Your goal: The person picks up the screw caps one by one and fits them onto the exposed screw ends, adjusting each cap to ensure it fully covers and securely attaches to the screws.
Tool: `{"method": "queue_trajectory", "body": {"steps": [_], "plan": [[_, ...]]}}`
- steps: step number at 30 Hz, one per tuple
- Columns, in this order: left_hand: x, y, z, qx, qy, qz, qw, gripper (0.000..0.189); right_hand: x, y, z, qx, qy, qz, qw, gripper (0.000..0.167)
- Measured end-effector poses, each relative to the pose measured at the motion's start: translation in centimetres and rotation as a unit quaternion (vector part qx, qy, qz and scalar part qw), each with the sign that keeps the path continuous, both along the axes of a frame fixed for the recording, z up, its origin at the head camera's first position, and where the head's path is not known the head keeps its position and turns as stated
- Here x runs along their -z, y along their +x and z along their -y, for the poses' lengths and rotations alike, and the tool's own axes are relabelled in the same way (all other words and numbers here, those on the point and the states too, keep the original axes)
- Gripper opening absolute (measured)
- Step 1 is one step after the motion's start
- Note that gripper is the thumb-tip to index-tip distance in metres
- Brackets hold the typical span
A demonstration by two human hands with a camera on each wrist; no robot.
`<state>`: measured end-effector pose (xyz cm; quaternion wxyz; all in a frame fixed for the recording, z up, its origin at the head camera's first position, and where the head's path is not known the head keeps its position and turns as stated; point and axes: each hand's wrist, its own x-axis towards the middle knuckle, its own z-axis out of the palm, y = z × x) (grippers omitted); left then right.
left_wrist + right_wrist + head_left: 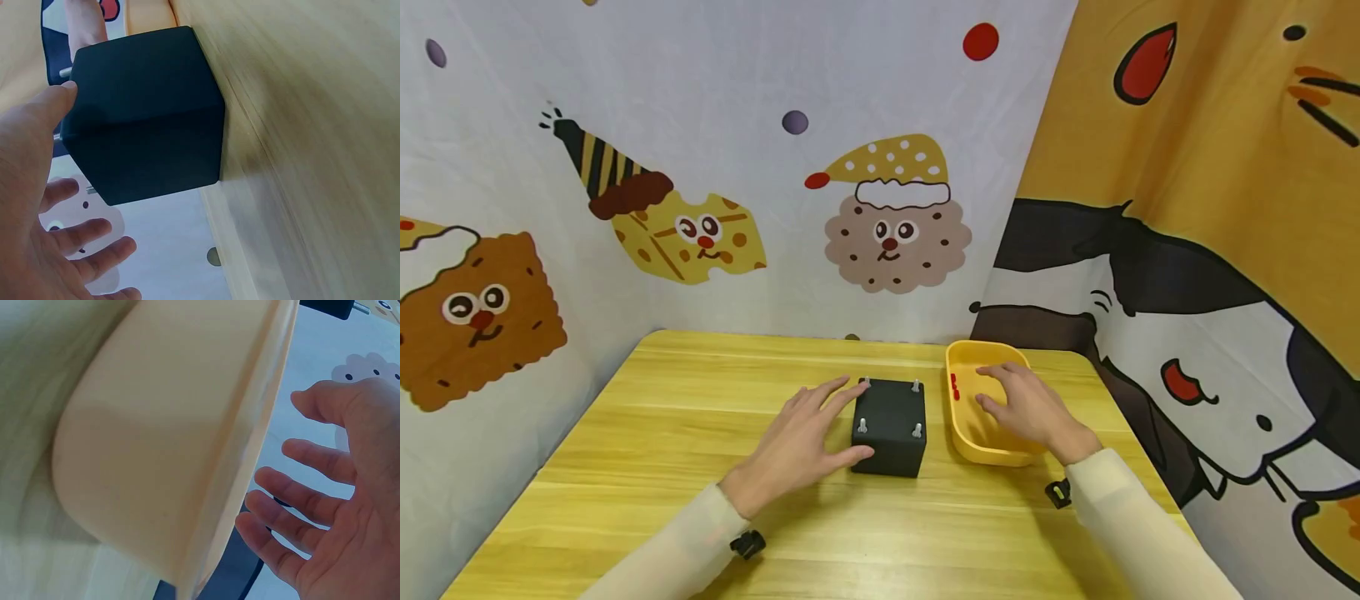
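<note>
A black block [889, 429] stands on the wooden table, with a silver bolt [917, 431] upright near each corner of its top. My left hand [801, 442] is at the block's left side, fingers spread and relaxed. Its thumb tip overlaps the block's edge in the left wrist view; whether it touches, I cannot tell. To the right of the block sits a yellow plastic tray [970, 446], holding several small red pieces [955, 387] along its left wall. Over the tray hovers my right hand [1026, 406], fingers loosely bent and apart, gripping nothing.
The light wooden table [647, 467] runs back to a white cloth [715, 150] printed with cartoon food. A yellow cartoon curtain [1217, 158] hangs along the right side. Each wrist carries a small black device [748, 545].
</note>
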<state>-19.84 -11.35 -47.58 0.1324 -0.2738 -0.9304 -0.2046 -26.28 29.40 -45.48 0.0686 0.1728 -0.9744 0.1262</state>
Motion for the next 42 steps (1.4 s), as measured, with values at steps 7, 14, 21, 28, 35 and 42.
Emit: {"method": "queue_trajectory", "body": {"steps": [7,14,21,28,35,42], "plan": [[0.2,-0.3,-0.3,0.009,0.01,0.006,0.9999,0.095,-0.5,-1.1,0.1,-0.007,0.003,0.02,0.9998,0.05],[0.4,-0.6,-0.5,0.018,0.011,0.02,0.9996,0.093,-0.9,-2.2,0.4,-0.016,0.008,0.049,0.9986,0.047],[0.6,-1.1,-0.8,0.028,0.006,0.025,0.9993,0.089,-1.3,-3.3,0.6,-0.031,0.008,0.075,0.9966,0.041],[0.6,-1.3,-0.9,0.03,0.004,0.041,0.9987,0.09,-1.6,-4.3,1.0,-0.044,0.011,0.084,0.9954,0.039],[0.7,-1.4,-0.9,0.029,0.011,0.048,0.9984,0.089,-1.3,-5.6,1.2,-0.039,0.015,0.101,0.994,0.037],[0.7,-1.4,-1.1,0.023,0.013,0.044,0.9987,0.089,-0.7,-6.9,1.4,-0.054,0.022,0.097,0.9936,0.037]]}}
